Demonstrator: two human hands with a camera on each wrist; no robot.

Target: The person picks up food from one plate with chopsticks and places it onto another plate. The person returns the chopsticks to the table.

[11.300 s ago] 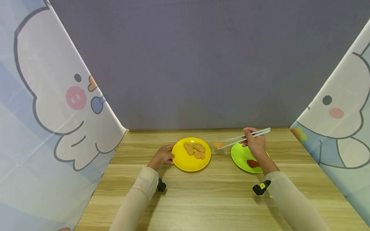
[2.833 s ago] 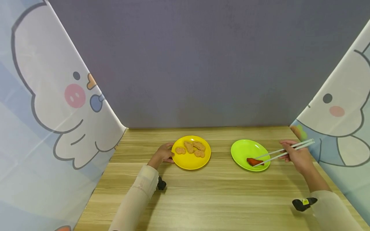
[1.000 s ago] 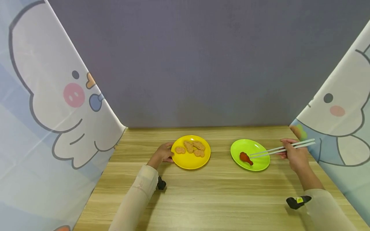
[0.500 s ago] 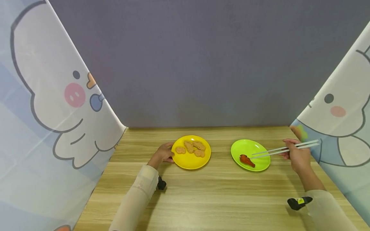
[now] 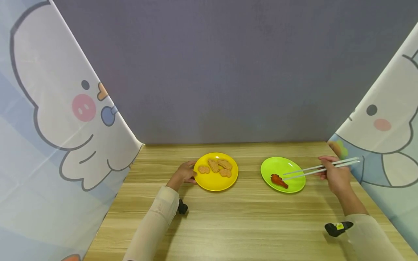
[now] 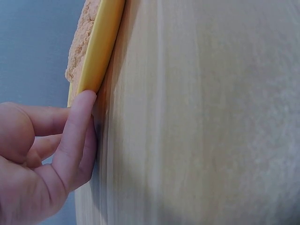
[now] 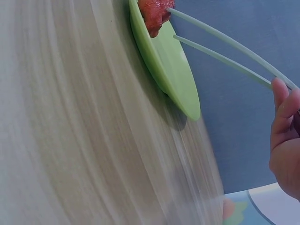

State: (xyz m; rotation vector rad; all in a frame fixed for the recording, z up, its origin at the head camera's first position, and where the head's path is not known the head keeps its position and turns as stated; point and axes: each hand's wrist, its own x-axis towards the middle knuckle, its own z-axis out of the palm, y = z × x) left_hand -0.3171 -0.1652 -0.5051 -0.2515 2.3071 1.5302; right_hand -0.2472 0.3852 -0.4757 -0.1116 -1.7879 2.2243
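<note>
My left hand [image 5: 186,173] pinches the left rim of a yellow plate [image 5: 213,185] between thumb and fingers, which the left wrist view shows close up [image 6: 56,154]. Several pieces of fried chicken [image 5: 213,166] lie on that plate, among them a small nugget [image 5: 204,169] at its left. To the right, my right hand [image 5: 336,175] holds a pair of pale chopsticks [image 5: 321,169], their tips slightly apart over a green plate [image 5: 277,165]. A red-brown chicken drumstick [image 5: 279,181] lies on the green plate; one chopstick tip is right at it in the right wrist view.
Both plates stand on a wood-grain table [image 5: 241,224] with a gap between them. A grey wall [image 5: 235,72] rises behind the table. Cartoon-printed cloth panels [image 5: 81,145] flank it on both sides.
Earlier, the chopsticks carried a nugget between the plates; it now lies on the yellow plate. Since then the drumstick has shifted left and turned on the green plate. My left hand stays put.
</note>
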